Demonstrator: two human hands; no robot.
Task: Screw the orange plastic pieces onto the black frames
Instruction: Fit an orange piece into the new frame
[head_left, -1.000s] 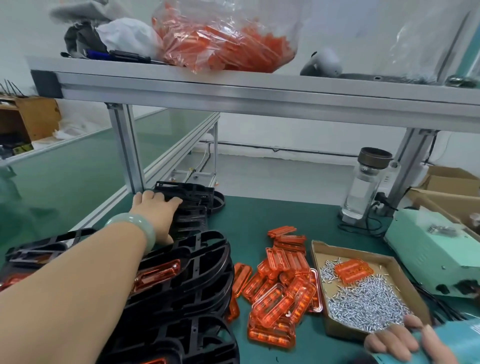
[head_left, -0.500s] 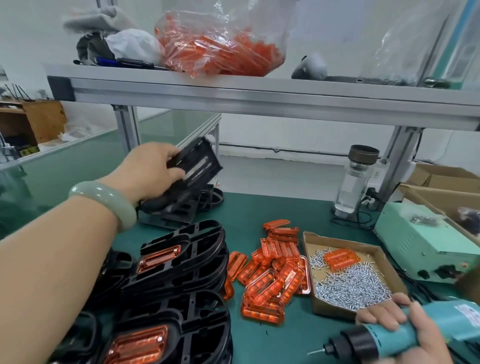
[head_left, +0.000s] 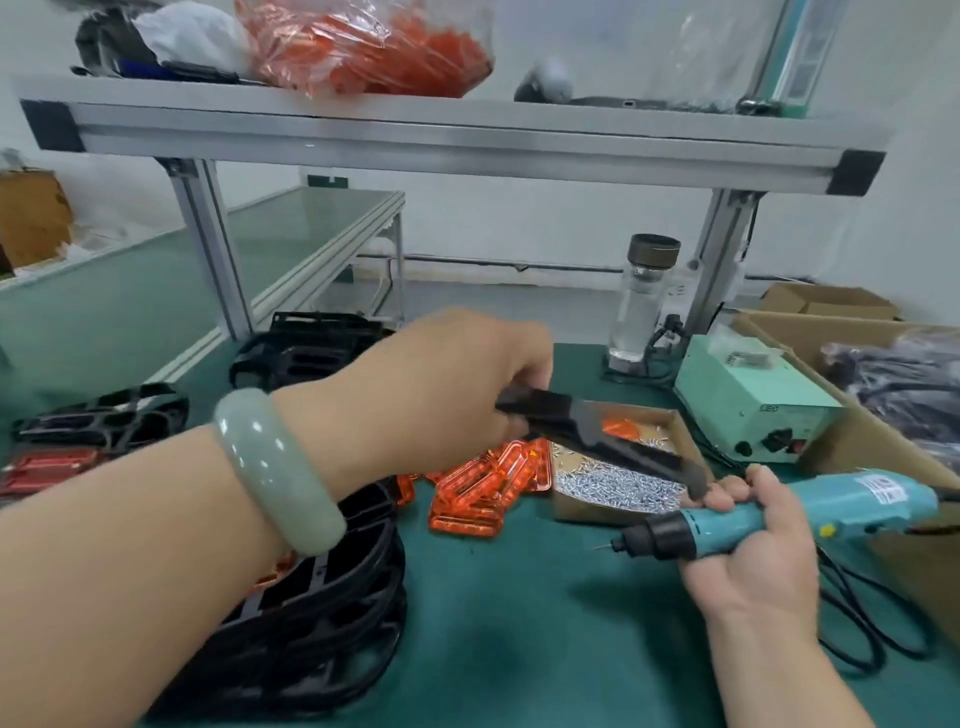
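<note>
Here, at frame centre: left hand (head_left: 441, 395), fingers curled round one end of a black frame (head_left: 597, 431), which it holds in the air, tilted down to the right above the screw box (head_left: 618, 499). The frame's lower end reaches the right hand's fingers; whether they touch cannot be told. A pale green bangle (head_left: 275, 467) sits on the left wrist. Lower right: right hand (head_left: 748, 561), wrapped round a teal driver (head_left: 779, 514), its bit pointing left just above the mat (head_left: 519, 634), its cord trailing off to the right. Centre, on the mat: a loose pile of orange pieces (head_left: 483, 493), touching the left side of the screw box; one more orange piece lies inside the box on the screws. Lower left: a stack (head_left: 322, 597) of black frames, with orange showing in some. Behind the left hand: more black frames (head_left: 306, 348), piled by the shelf post. Right of centre: a pale green power unit (head_left: 748, 400), with a clear bottle (head_left: 644, 301) just behind it. Top: a shelf (head_left: 467, 140) bearing a clear bag (head_left: 363, 47) of orange pieces. Far right: an open carton (head_left: 883, 441), its dark contents unclear.
</note>
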